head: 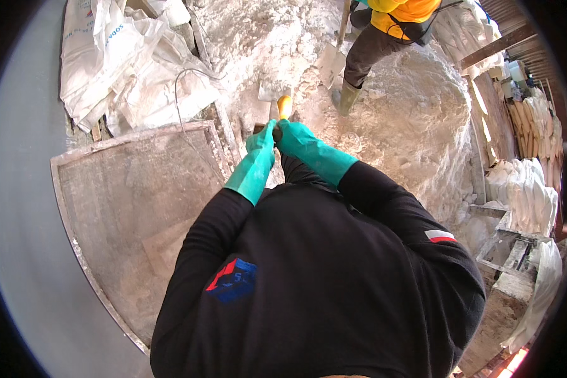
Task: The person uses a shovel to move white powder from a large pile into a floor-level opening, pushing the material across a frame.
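Observation:
My left hand [263,140] and my right hand [296,137], both in green rubber gloves, are close together in front of my body. They grip a brown handle end [261,127], apparently a shovel's, most of it hidden by the gloves. Beyond them a pale, dusty shovel blade [268,92] rests on the powder-covered floor. A rounded yellow thing [284,107], perhaps the toe of my boot, shows just past my right hand. White, lumpy powder [260,42] lies heaped ahead.
Another person [373,52] in a yellow top and boots stands ahead right, beside another shovel [331,64]. A rimmed, dusty panel [132,189] lies left, below white sacks [137,71]. Powder is banked on the right [416,113], with stacked sacks [522,191] and a metal frame [501,245] beyond.

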Demonstrator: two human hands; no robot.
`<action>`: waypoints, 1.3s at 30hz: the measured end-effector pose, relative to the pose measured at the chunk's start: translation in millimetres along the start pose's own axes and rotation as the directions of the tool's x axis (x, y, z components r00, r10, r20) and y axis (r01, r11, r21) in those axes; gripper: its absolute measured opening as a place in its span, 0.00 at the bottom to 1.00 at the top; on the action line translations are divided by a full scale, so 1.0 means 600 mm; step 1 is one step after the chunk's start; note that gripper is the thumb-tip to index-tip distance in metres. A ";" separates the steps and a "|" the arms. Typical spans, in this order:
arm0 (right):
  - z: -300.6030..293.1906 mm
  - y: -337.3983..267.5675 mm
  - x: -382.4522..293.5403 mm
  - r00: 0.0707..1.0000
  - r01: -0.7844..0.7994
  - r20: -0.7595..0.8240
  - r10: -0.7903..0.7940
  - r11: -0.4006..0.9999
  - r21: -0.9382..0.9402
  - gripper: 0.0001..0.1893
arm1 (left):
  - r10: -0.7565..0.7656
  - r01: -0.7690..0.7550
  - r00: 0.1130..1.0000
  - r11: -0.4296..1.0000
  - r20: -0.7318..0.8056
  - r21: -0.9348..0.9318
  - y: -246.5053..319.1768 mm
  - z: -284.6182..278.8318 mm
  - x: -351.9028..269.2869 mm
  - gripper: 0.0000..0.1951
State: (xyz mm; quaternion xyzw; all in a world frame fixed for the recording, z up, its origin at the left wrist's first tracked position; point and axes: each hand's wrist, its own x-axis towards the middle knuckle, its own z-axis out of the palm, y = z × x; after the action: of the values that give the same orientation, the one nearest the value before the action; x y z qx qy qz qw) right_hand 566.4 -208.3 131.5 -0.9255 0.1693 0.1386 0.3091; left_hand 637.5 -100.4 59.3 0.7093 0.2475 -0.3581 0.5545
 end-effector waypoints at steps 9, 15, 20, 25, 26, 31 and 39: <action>-0.049 -0.046 -0.031 0.976 0.156 0.164 -0.143 0.986 -0.066 0.27 | -0.034 0.052 0.994 0.984 0.104 -0.170 0.043 -0.064 -0.137 0.29; -0.083 -0.055 0.035 0.924 0.345 0.233 -0.304 0.925 -0.161 0.33 | -0.055 0.062 0.994 0.996 0.096 -0.067 0.123 -0.064 -0.109 0.23; 0.026 -0.054 0.155 0.782 0.397 -0.345 -0.518 0.842 -0.365 0.08 | 0.364 -0.333 0.927 0.910 0.089 -0.247 0.120 -0.077 0.049 0.16; 0.065 -0.146 0.165 0.902 0.357 0.249 -0.352 0.934 0.028 0.18 | 0.002 -0.002 1.000 0.998 0.007 -0.060 0.102 -0.219 0.028 0.21; 0.070 -0.139 0.165 0.918 0.362 0.181 -0.352 0.932 -0.025 0.17 | 0.163 -0.154 0.981 0.984 -0.108 0.087 0.098 -0.207 0.034 0.19; 0.028 -0.109 0.094 0.954 0.255 0.184 -0.235 0.962 -0.094 0.15 | 0.729 -0.636 0.673 0.489 0.120 0.596 0.055 -0.153 0.050 0.10; -0.010 -0.013 0.009 0.979 0.176 0.119 -0.164 0.980 -0.098 0.15 | 0.566 -0.566 0.746 0.262 0.350 0.782 0.074 -0.042 -0.043 0.17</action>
State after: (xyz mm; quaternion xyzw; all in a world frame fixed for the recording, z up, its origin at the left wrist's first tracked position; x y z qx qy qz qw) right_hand 575.5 -207.8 138.3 -0.9428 0.0645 0.1714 0.2784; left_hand 660.7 -86.7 109.8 0.9245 -0.2321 -0.2086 0.2191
